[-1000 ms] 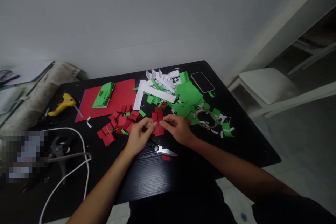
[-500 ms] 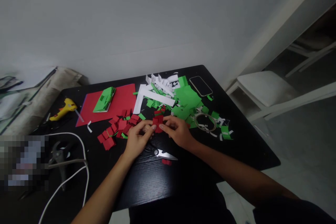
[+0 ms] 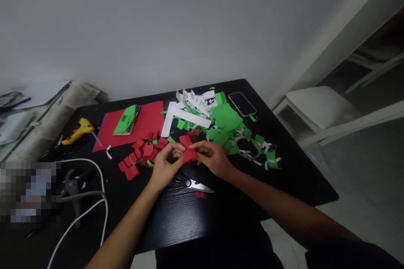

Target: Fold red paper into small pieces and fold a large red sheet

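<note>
A: Head camera, nearest items first?
B: Item one: white cable, looped on the black table at the near left. Item two: red scrap, loose, just beside the scissors, which lie flat under the hands.
A: The hands?
B: Left hand and right hand, fingertips pinched from either side on one red paper piece, held just above the table between them. Possibly folded; too small to tell.
A: Beyond them?
B: Red squares, heaped left of the left hand. Tape ring, flat, right of the right hand. Farther: red sheet bearing a green stack; yellow glue gun at its left; white strips and green pieces mixed at centre. Phone, face up, near the far edge. White chair past the table, right.
</note>
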Motion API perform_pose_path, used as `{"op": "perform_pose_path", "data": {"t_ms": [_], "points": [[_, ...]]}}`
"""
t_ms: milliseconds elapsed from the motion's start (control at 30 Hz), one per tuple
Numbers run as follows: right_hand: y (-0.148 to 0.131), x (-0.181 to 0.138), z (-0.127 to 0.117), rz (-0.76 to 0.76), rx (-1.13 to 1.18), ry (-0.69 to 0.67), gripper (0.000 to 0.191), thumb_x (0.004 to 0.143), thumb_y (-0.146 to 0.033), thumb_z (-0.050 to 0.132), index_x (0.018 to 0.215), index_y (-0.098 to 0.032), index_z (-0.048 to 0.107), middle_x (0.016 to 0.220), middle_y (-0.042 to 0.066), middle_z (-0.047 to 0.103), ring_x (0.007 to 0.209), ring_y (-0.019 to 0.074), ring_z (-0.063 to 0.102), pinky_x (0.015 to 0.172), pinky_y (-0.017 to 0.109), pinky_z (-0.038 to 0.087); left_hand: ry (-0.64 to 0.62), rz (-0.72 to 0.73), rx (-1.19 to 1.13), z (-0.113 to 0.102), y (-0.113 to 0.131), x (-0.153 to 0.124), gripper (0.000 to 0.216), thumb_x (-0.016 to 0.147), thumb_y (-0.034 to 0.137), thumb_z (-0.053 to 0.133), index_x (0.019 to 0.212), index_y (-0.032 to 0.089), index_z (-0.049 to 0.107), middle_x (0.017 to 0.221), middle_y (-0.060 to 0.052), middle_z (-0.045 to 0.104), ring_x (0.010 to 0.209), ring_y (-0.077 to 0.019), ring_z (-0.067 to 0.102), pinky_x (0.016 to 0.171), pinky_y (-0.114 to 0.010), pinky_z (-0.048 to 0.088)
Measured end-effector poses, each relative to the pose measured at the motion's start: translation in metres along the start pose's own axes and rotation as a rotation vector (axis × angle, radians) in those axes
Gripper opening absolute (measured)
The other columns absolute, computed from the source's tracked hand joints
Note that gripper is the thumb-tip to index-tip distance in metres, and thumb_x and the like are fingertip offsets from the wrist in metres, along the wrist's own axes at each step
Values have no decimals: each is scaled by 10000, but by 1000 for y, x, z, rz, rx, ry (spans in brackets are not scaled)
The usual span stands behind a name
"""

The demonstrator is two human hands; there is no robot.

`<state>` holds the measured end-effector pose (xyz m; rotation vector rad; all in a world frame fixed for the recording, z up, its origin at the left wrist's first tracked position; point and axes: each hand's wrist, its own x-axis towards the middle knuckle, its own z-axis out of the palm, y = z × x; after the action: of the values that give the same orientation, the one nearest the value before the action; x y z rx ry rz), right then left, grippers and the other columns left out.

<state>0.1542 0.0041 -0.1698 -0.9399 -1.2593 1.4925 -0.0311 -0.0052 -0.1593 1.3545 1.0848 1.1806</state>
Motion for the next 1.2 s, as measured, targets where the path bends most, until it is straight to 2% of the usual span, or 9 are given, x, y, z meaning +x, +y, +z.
{"op": "perform_pose_path", "data": {"t_ms": [100, 300, 533, 1067, 1200], "points": [[3, 1, 0, 2, 33, -15, 248, 768, -341, 796, 977, -215, 760, 844, 21, 772, 728, 161, 710, 623, 256, 580, -14, -2, 9, 1, 2, 1, 287, 765, 359, 809, 918, 172, 654, 822, -17, 671, 687, -121, 638, 675, -243, 526], [7, 2, 1, 11, 3, 81, 235, 755, -393, 811, 840, -185, 743, 753, 28, 758, 689, 172, 711, 664, 299, 599, -7, -31, 99, 4, 2, 0, 312, 875, 477, 699, 832, 177, 626, 710, -13, 678, 662, -144, 652, 676, -268, 535], [3, 1, 4, 9, 70, 104, 259, 741, -379, 831, 829, -196, 671, 742, 7, 734, 709, 176, 735, 623, 279, 605, 14, -24, -8, 6, 0, 1, 282, 871, 430, 727, 893, 179, 600, 752, -3, 679, 653, -130, 659, 655, -258, 550], [1, 1, 5, 73, 92, 122, 294, 707, -385, 850, 801, -176, 666, 722, 19, 738, 680, 180, 745, 581, 265, 595, 32, -49, 3, 7, -2, 0, 302, 863, 437, 737, 892, 167, 605, 721, -4, 691, 615, -127, 663, 619, -248, 544], [2, 1, 5, 52, 94, 132, 354, 701, -387, 855, 809, -208, 570, 676, -28, 697, 639, 172, 736, 552, 254, 582, 13, -62, 0, 7, -3, 0, 287, 877, 426, 726, 899, 165, 609, 713, -5, 697, 613, -124, 660, 622, -244, 543]]}}
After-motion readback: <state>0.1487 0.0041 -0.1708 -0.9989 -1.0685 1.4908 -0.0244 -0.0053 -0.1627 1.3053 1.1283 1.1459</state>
